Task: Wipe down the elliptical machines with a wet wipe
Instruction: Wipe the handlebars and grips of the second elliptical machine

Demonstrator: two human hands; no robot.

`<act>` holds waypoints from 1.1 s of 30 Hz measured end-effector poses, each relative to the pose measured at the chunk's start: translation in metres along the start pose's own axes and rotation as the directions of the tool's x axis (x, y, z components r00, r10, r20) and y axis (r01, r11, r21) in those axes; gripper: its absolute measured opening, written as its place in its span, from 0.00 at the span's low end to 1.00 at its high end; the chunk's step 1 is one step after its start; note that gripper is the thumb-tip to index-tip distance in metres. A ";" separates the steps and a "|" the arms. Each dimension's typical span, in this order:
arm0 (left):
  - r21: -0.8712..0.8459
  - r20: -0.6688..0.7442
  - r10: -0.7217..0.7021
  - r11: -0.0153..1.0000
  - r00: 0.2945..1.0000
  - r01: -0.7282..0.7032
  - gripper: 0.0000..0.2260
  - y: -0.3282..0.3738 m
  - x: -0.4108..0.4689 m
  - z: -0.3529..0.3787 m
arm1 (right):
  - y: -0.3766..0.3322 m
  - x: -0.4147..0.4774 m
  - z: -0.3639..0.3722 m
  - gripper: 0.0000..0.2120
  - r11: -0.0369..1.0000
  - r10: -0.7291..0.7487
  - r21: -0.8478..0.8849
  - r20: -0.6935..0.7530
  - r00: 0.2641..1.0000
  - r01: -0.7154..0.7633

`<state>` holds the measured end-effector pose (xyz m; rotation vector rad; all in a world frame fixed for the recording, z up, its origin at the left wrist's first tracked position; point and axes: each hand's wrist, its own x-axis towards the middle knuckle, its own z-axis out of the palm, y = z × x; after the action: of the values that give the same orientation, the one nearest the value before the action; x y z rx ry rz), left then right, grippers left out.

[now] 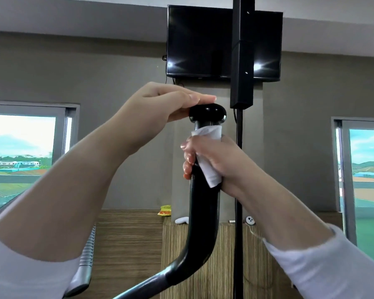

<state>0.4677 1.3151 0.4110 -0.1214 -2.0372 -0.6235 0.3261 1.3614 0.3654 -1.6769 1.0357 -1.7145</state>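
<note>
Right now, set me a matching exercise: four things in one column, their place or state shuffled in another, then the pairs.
1 left hand
2 right hand
3 wet wipe
4 television

A mounted on the wall
B wrapped round the handlebar
C rests on the end cap
D grips the wet wipe

Pairs: 1-C, 2-D, 3-B, 4-A

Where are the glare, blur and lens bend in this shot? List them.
Head view: two starburst glares on the dark television, small glints on the handle knob. Head view: sky in the left window washed out. Head view: wide-angle bend tilts the window frames at the edges; sleeves in the bottom corners look soft.
</note>
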 end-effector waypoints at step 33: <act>0.778 0.546 0.342 0.131 0.765 -0.614 0.17 -0.028 -0.044 0.019 | 0.104 -0.074 0.037 0.15 0.908 -0.331 -0.409 -0.566 0.755 0.091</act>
<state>0.4668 1.3075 0.3557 -0.1504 -2.0754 1.1602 0.3543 1.3555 0.2360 -1.4858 1.5870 -2.4616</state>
